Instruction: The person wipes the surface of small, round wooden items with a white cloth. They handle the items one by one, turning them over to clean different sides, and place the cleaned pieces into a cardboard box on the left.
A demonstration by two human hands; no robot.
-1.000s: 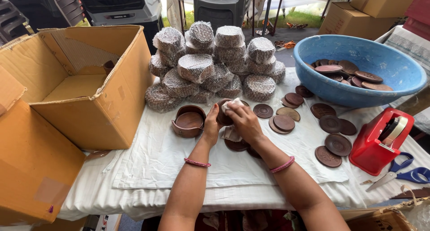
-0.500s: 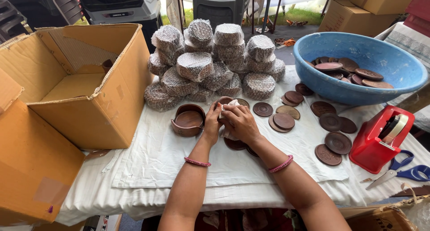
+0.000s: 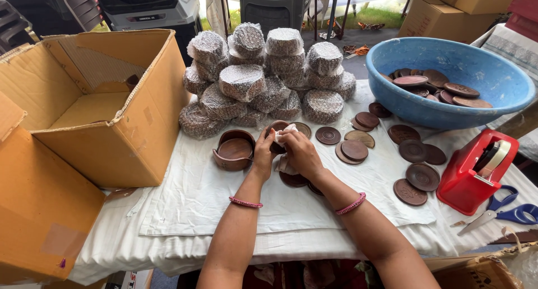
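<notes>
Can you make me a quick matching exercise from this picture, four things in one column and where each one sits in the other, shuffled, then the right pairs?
Things:
1. blue basin
2. red tape dispenser
3. open cardboard box
4. scissors

Places:
A. far left of the table
B. right edge, nearest the camera
C. far right, holding brown discs
D. just in front of the basin

Pairs: 1-C, 2-D, 3-A, 4-B

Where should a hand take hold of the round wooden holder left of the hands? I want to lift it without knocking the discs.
Take the round wooden holder by its rim wall, coming from above and from the near side. It sits upright and open-topped on the white cloth, its wall has an open gap to pinch at, and the left hand is nearest. The wrapped bundles crowd the far side.
</notes>
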